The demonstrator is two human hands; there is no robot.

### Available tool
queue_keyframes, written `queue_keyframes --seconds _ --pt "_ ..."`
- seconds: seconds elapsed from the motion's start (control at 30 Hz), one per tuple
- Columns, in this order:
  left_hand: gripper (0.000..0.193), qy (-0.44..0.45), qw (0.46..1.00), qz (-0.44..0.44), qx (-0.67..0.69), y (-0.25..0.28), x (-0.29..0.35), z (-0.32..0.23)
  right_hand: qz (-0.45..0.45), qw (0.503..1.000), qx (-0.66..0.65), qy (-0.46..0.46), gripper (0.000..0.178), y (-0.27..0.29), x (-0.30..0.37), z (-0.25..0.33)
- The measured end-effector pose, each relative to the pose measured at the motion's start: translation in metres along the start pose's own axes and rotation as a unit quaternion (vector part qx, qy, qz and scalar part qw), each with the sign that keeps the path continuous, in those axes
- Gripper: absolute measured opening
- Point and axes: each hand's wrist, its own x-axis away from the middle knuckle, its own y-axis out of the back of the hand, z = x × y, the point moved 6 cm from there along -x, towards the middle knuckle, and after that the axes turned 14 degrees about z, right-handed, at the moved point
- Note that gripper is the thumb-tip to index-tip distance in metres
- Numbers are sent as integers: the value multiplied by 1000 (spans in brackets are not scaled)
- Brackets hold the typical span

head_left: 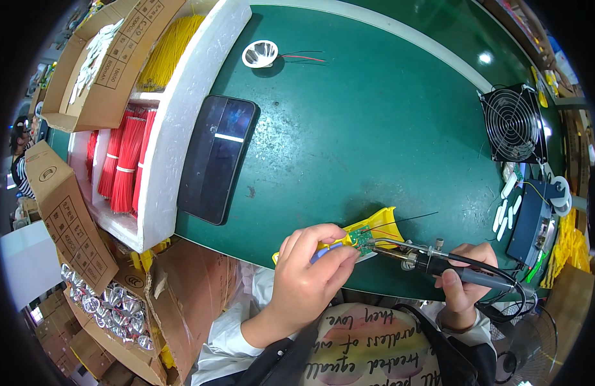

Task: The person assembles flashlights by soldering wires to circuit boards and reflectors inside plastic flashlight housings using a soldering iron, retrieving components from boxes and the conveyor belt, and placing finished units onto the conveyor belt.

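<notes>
My left hand (313,267) is curled over a yellow plastic casing (389,222) at the table's near edge, thumb and forefinger gripping it beside a small green circuit board (360,237). A blue-purple cylinder (324,251) in the casing shows partly between my fingers. From the board a thin dark wire (416,217) sticks out to the right. In my right hand (468,283) is a soldering iron (481,276) with a thin metal tube fixed along it. Its tip points left and meets or nearly meets the board; exact contact cannot be made out.
On the green table (374,128) lie a black phone (218,159) and a reflector cup (260,54) with red and black wires. A foam box (159,193) holds red wire bundles (127,164) at left. At right stand a black fan (513,124) and a dark soldering unit (532,219).
</notes>
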Motion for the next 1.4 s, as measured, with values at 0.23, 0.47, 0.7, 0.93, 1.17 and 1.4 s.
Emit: queue_keyframes --seconds 0.23,0.47,0.7,0.93,1.17,1.4 --pt "18 0 1000 1 3 -1 0 1 12 1000 7 5 23 -1 -3 3" --pt "17 1 1000 1 2 0 0 1 21 1000 10 3 22 -2 -5 6" --pt "17 3 1000 0 9 -2 1 3 36 999 28 21 22 -3 -8 13" --pt "16 -1 1000 5 11 -1 1 2 -63 997 39 17 25 11 11 12" --pt "15 -38 999 -2 -23 0 3 2 -216 976 25 31 34 37 35 14" --pt "15 -75 997 -7 -17 -2 0 3 -282 959 8 26 27 71 68 -6"
